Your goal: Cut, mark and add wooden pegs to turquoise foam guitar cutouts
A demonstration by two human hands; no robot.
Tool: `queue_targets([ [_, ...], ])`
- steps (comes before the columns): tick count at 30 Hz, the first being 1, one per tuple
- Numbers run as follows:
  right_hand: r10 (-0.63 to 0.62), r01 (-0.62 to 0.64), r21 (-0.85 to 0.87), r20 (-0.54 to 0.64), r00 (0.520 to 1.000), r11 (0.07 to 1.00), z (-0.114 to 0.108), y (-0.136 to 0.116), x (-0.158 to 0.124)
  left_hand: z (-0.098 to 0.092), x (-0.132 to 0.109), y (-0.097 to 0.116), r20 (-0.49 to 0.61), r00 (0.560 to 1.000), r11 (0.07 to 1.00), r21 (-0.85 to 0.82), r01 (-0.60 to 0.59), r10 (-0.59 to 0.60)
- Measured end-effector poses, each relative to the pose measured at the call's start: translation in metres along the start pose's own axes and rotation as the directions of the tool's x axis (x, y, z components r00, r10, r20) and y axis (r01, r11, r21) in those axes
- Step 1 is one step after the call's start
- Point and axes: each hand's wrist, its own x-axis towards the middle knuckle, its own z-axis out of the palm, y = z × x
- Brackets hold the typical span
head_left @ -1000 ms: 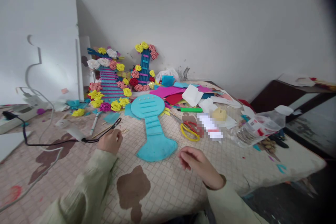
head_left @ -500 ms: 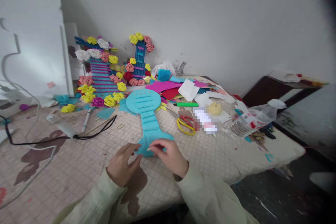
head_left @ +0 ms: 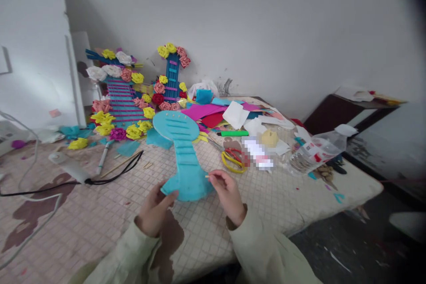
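A flat turquoise piece (head_left: 187, 157) with a round head, a ridged neck and a flared base lies tilted in front of me. My left hand (head_left: 156, 206) grips its lower left corner between thumb and fingers. At the right edge of the base, my right hand (head_left: 227, 193) pinches a short wooden stick (head_left: 207, 176). Several small pale stick ends show along the top of the round head. More short sticks (head_left: 148, 165) lie on the table to the left.
Two flower-trimmed panels (head_left: 124, 97) (head_left: 172, 77) lean at the back. Coloured paper (head_left: 206, 110), scissors (head_left: 233, 162), a green marker (head_left: 234, 133) and a plastic bottle (head_left: 319, 150) lie right. A white glue gun (head_left: 69, 167) with a black cord is left.
My left hand has taken hold of the base's corner, and the turquoise piece has tilted. My right hand has moved right with its stick, to the base's right edge. The view has shifted slightly.
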Motion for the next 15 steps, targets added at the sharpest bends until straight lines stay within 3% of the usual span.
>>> queue_targets([
  [4, 0.001, -0.002, 0.027, 0.014, 1.000, 1.000, 0.005, -0.004, -0.009, 0.013, -0.013, 0.001, -0.121, 0.984, 0.944, -0.319, 0.088, -0.132],
  [8, -0.076, 0.077, -0.053, 0.012, 0.997, 0.996, 0.006, -0.020, -0.008, 0.017, -0.017, -0.003, -0.222, 0.955, 0.844, -0.534, 0.051, -0.198],
  [10, -0.129, 0.130, -0.070, 0.022, 0.991, 0.989, 0.007, -0.033, -0.005, 0.013, -0.020, -0.003, -0.280, 0.951, 0.890, -0.456, -0.015, -0.127],
  [13, -0.212, 0.215, -0.054, 0.060, 0.975, 0.975, 0.013, -0.050, -0.002, 0.006, -0.026, 0.003, -0.343, 0.937, 0.975, -0.179, -0.133, 0.065],
  [15, -0.261, 0.267, -0.043, 0.107, 0.959, 0.963, 0.021, -0.056, -0.001, 0.003, -0.030, 0.007, -0.349, 0.920, 0.981, -0.006, -0.194, 0.180],
])
